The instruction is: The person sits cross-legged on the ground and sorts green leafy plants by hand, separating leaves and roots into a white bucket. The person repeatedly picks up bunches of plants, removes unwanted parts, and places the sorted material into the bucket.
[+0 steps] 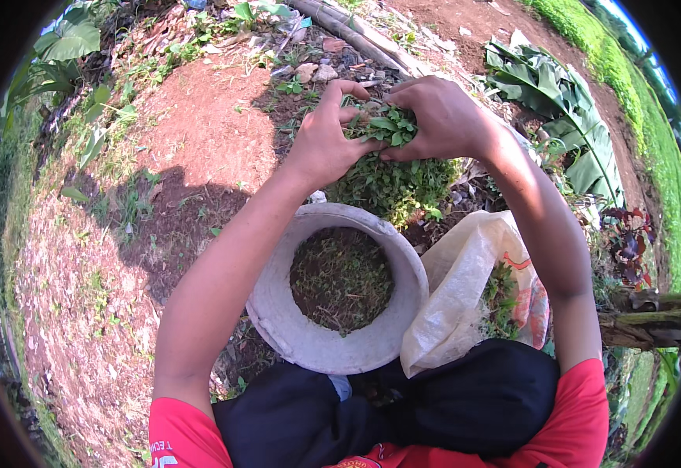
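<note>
Beyond the pot, my left hand [334,131] and my right hand [437,120] cup a clump of green weeds [392,124] from either side, with their fingertips close together. Below the hands, a heap of cut greenery [402,184] lies on the ground. Nearer to me stands a round, thick-walled grey pot [340,351], seemingly of concrete. Dark soil mixed with plant bits [340,281] shows inside it. To the pot's right, a white woven plastic sack [454,304] gapes, with green plants [499,301] in its mouth.
Bamboo poles [355,32] run across the ground at the back. Several stones [316,72] lie in front of them. A large cut banana leaf [580,117] rests at the right, with a dark red plant [630,245] below it. Bare reddish soil [217,123] spreads to the left.
</note>
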`<state>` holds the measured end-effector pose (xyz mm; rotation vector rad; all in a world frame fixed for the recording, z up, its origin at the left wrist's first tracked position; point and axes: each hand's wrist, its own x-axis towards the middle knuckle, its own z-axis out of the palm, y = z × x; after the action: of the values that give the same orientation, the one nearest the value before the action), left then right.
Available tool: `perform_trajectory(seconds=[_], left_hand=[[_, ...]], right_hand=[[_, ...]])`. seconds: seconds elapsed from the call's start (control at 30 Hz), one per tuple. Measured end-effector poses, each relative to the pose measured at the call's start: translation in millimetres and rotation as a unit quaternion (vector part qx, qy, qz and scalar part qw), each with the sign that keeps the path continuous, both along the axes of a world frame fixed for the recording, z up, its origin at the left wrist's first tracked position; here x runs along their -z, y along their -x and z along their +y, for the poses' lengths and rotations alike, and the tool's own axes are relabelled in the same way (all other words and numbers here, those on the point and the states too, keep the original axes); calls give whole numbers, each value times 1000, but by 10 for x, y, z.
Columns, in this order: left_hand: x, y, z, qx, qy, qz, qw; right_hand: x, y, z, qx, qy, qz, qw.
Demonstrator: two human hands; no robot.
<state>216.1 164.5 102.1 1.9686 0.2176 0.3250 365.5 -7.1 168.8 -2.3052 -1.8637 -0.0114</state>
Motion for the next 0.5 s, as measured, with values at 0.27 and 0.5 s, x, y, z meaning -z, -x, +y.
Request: perform_trajectory(seconds=[0.27, 0.5], left_hand=[[341, 266, 46, 126, -26, 30, 991], [551, 153, 23, 90, -139, -17, 986]], right_hand=[[-23, 4, -97, -160, -150, 54, 974], [-45, -189, -163, -103, -157, 10, 982]])
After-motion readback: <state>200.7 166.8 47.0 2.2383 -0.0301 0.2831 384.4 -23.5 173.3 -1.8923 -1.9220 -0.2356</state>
